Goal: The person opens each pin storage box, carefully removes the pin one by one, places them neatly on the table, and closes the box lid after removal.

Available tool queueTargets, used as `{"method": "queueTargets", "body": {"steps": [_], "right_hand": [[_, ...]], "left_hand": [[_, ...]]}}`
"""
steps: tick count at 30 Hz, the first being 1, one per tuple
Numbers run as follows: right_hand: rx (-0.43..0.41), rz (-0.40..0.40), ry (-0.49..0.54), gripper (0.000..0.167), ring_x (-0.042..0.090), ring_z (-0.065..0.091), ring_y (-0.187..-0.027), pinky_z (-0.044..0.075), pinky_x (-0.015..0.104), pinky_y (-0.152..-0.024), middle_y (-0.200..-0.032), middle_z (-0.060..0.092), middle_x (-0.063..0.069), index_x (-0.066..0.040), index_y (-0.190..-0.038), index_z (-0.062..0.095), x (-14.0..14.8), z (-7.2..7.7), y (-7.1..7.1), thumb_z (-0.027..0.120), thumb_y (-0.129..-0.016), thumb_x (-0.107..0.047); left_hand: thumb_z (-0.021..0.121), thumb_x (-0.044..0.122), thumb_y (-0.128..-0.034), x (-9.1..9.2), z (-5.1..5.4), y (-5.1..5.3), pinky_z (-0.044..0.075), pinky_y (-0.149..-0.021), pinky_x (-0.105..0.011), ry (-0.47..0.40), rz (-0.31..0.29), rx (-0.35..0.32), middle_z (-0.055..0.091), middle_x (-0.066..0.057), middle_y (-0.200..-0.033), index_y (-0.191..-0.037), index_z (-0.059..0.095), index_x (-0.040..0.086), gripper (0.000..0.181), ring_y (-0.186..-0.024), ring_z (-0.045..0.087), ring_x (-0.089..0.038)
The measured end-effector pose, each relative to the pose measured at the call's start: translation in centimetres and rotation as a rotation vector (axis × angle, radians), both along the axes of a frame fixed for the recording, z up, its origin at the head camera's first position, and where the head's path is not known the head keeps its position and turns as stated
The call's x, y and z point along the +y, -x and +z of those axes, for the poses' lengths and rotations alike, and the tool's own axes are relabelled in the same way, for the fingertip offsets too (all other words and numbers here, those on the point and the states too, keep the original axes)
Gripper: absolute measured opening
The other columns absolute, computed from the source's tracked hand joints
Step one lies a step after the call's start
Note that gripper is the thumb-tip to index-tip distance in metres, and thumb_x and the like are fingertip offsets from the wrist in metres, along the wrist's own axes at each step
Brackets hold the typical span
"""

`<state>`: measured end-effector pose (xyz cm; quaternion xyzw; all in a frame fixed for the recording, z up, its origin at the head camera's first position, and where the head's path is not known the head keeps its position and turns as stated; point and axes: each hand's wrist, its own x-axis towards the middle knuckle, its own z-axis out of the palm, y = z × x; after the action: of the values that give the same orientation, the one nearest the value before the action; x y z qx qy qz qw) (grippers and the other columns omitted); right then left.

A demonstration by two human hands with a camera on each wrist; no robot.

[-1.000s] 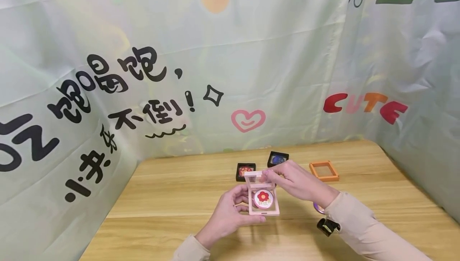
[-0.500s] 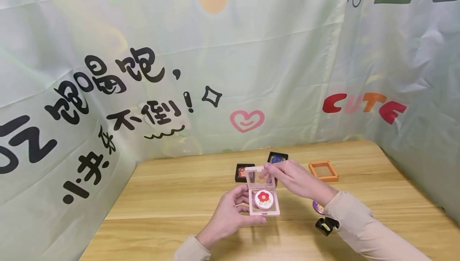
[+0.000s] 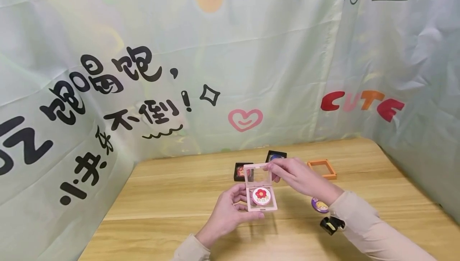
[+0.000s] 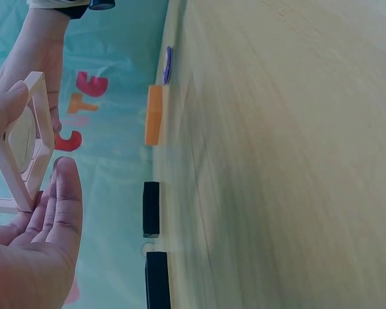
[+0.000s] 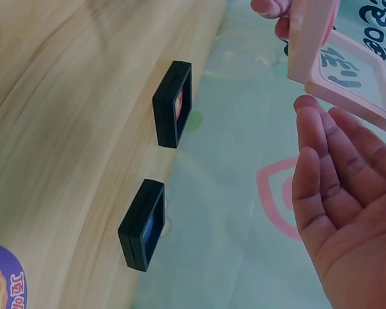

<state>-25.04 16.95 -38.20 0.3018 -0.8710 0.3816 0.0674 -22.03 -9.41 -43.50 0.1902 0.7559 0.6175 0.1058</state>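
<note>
On the pale wood-grain table (image 3: 161,197), the work looks past halfway. Above it, the left hand (image 3: 231,207) grips the hinged pink square plastic case (image 3: 259,186) between thumb and fingers; the right hand (image 3: 298,175) seems to pinch its raised lid's corner (fingertips partly hidden). A red-centred black square case (image 5: 170,106), a blue-centred black square case (image 5: 140,226) look finished; the orange square frame (image 3: 329,176) and purple round badge (image 3: 320,205) probably remain. The white round red-flowered badge (image 3: 261,196) sits in the pink base.

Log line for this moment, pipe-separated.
left grip holds open pink case | right grip holds lid corner | flower badge lies in lower half | table: orange frame, two black cases, purple badge
</note>
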Motion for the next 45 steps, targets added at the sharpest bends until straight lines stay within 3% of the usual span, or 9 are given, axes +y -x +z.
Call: {"method": "queueTargets", "body": {"steps": [3, 6, 12, 24, 30, 35, 41, 45], "right_hand": [[-0.036, -0.043, 0.015, 0.027, 0.002, 0.070, -0.081, 0.061, 0.024, -0.073, -0.089, 0.076, -0.010, -0.016, -0.112, 0.076, 0.1, 0.3, -0.3, 0.054, -0.114, -0.030], [-0.062, -0.092, 0.028, 0.025, 0.002, 0.066, -0.074, 0.058, 0.023, -0.066, -0.084, 0.072, -0.012, -0.019, -0.101, 0.073, 0.1, 0.5, -0.5, 0.058, -0.112, -0.036], [-0.008, -0.120, 0.003, 0.020, 0.004, 0.055, -0.064, 0.051, 0.022, -0.057, -0.077, 0.065, -0.015, -0.027, -0.092, 0.070, 0.0, 0.5, -1.0, 0.065, -0.109, -0.036], [0.046, -0.079, -0.049, 0.004, -0.004, 0.066, -0.080, 0.060, 0.021, -0.070, -0.088, 0.075, -0.017, -0.024, -0.097, 0.079, -0.9, 0.3, -1.8, 0.079, -0.099, -0.027], [0.054, -0.096, -0.126, 0.018, -0.001, 0.068, -0.084, 0.062, 0.021, -0.075, -0.091, 0.077, -0.014, -0.020, -0.102, 0.081, -2.0, 0.6, -2.4, 0.089, -0.089, -0.029], [0.111, -0.099, -0.186, 0.027, 0.000, 0.069, -0.085, 0.061, 0.021, -0.074, -0.094, 0.079, -0.010, -0.016, -0.106, 0.081, -3.0, 0.8, -3.1, 0.091, -0.087, -0.032], [0.109, -0.108, -0.207, 0.033, -0.005, 0.056, -0.068, 0.051, 0.016, -0.059, -0.100, 0.078, -0.005, -0.014, -0.114, 0.082, -3.8, 0.9, -3.6, 0.090, -0.087, -0.033], [0.121, -0.117, -0.208, 0.034, -0.001, 0.053, -0.068, 0.047, 0.015, -0.058, -0.097, 0.075, -0.007, -0.015, -0.115, 0.083, -4.1, 0.8, -3.7, 0.090, -0.087, -0.033]], "left_hand": [[0.098, 0.008, -0.0759, 0.0, 0.0, 0.1, 0.066, -0.088, -0.025, -0.003, 0.006, -0.006, 0.072, -0.005, -0.116, -0.136, 0.066, 0.007, 0.068, -0.105, 0.072, -0.025], [0.098, 0.009, -0.0758, 0.0, 0.0, 0.2, 0.066, -0.088, -0.025, -0.005, 0.014, -0.014, 0.072, -0.005, -0.115, -0.135, 0.066, 0.007, 0.067, -0.103, 0.071, -0.022], [0.098, 0.011, -0.0770, -0.1, -0.1, 0.4, 0.066, -0.087, -0.024, -0.010, 0.025, -0.028, 0.071, -0.006, -0.115, -0.133, 0.067, 0.009, 0.064, -0.102, 0.071, -0.022], [0.098, 0.013, -0.0771, -0.1, -0.4, 0.6, 0.066, -0.086, -0.024, 0.001, 0.038, -0.008, 0.072, -0.006, -0.113, -0.133, 0.067, 0.008, 0.064, -0.103, 0.072, -0.024], [0.097, 0.012, -0.0785, 0.0, -0.5, 0.6, 0.066, -0.085, -0.025, 0.004, 0.041, 0.005, 0.072, -0.006, -0.112, -0.134, 0.067, 0.010, 0.063, -0.102, 0.073, -0.023], [0.097, 0.013, -0.0789, 0.1, -0.5, 0.6, 0.067, -0.085, -0.025, 0.003, 0.041, 0.012, 0.072, -0.006, -0.112, -0.135, 0.066, 0.009, 0.064, -0.101, 0.074, -0.023], [0.097, 0.012, -0.0795, 0.2, -0.5, 0.6, 0.067, -0.085, -0.026, -0.004, 0.037, 0.008, 0.072, -0.006, -0.113, -0.137, 0.065, 0.008, 0.066, -0.099, 0.073, -0.019], [0.096, 0.012, -0.0797, 0.2, -0.6, 0.6, 0.067, -0.084, -0.026, -0.013, 0.034, 0.007, 0.072, -0.006, -0.112, -0.137, 0.065, 0.009, 0.065, -0.098, 0.073, -0.017]]}}
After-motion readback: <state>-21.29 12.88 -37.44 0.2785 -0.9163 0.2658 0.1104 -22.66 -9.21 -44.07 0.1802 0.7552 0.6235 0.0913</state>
